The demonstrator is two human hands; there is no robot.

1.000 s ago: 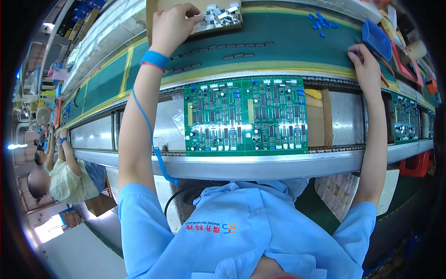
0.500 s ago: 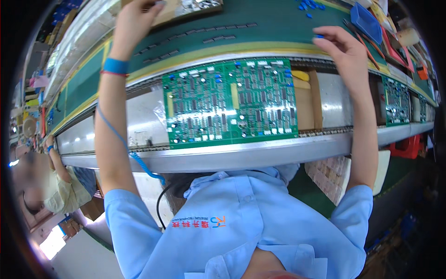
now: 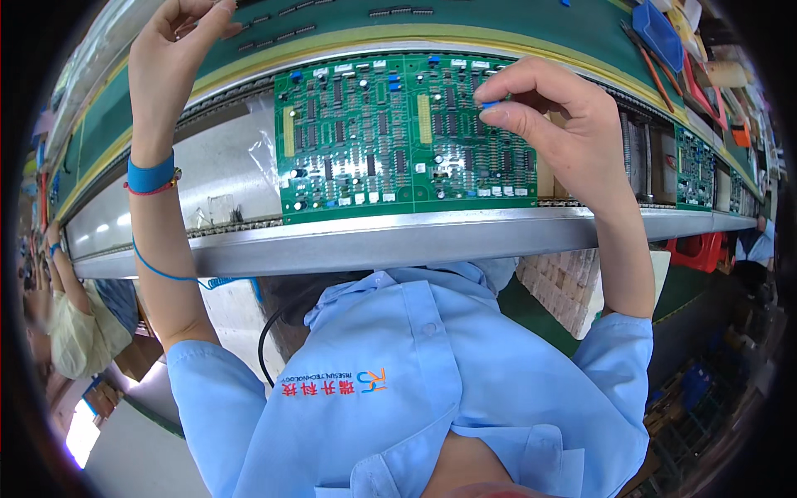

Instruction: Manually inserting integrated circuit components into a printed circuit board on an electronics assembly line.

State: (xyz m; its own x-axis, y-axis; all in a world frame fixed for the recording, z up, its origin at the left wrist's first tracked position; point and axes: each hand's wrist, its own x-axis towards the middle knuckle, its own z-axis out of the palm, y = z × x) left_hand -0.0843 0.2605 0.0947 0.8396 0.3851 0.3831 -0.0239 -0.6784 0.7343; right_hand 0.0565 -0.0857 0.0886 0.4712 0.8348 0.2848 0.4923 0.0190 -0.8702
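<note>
A large green circuit board (image 3: pixel 407 178), populated with chips, white connectors and small blue parts, lies across the conveyor rails in front of me. Above its right half my right hand (image 3: pixel 556 120) is closed in a pinch on a small blue component (image 3: pixel 492 105). My left hand (image 3: pixel 176 43), with a blue wrist strap (image 3: pixel 151 175) below it, is up at the far left over the green mat. Its thumb and forefinger are pressed together; whatever they hold is too small to make out. Rows of black chips (image 3: pixel 286 36) lie on the mat beside it.
The metal conveyor rail (image 3: pixel 390 241) runs between me and the board. Orange-handled pliers (image 3: pixel 656 73) and a blue bin (image 3: pixel 657 40) are at the far right. Another green board (image 3: pixel 696 174) sits farther along the conveyor. At the left is another person (image 3: pixel 83 328).
My right hand has moved left and nearer, from over the mat to above the board, with the blue component. The left hand has shifted left in the picture, and the whole view has tilted.
</note>
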